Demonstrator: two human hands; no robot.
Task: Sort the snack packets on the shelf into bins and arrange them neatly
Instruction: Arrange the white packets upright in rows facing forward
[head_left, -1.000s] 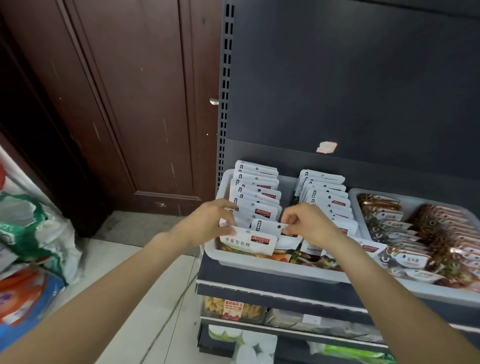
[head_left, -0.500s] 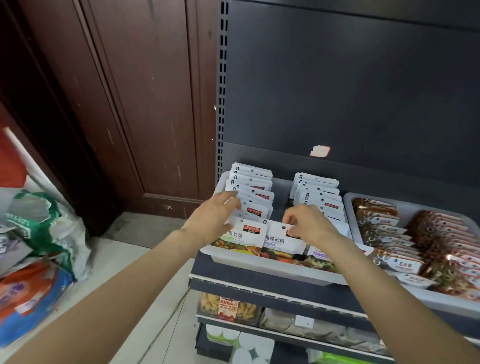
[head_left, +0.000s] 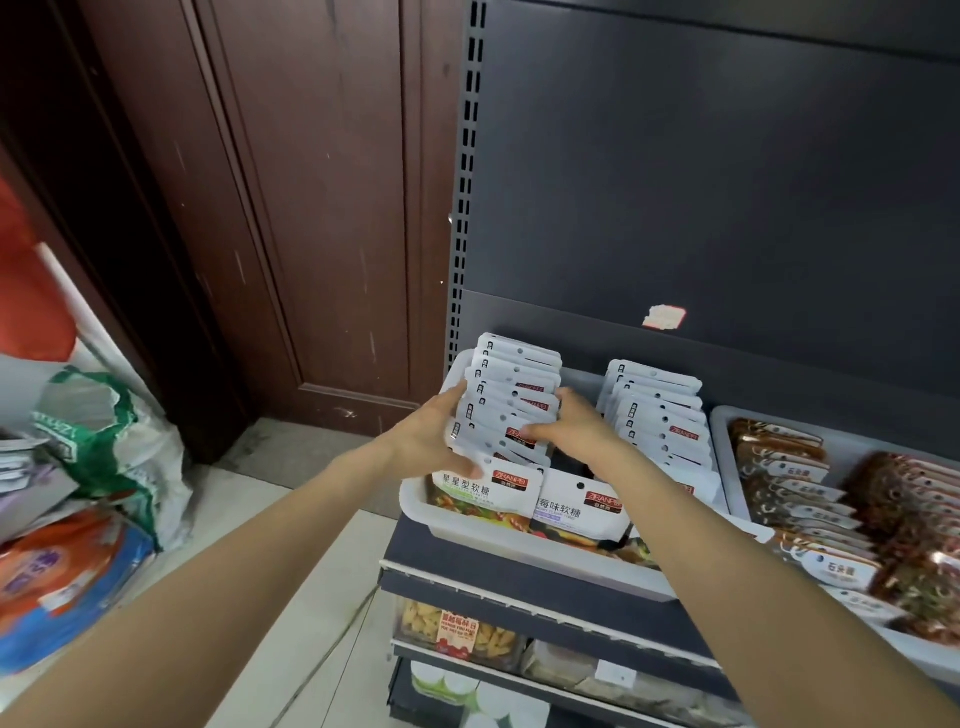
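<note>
Small shop: slotted retail shelving, bins of snack packets.

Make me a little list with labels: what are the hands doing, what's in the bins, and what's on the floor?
left hand: presses the left side of the left row of white packets
right hand: presses that row's right side
white bin: two rows of white packets
second row: untouched
right bin: brown packets
floor: bags beside a brown door
</note>
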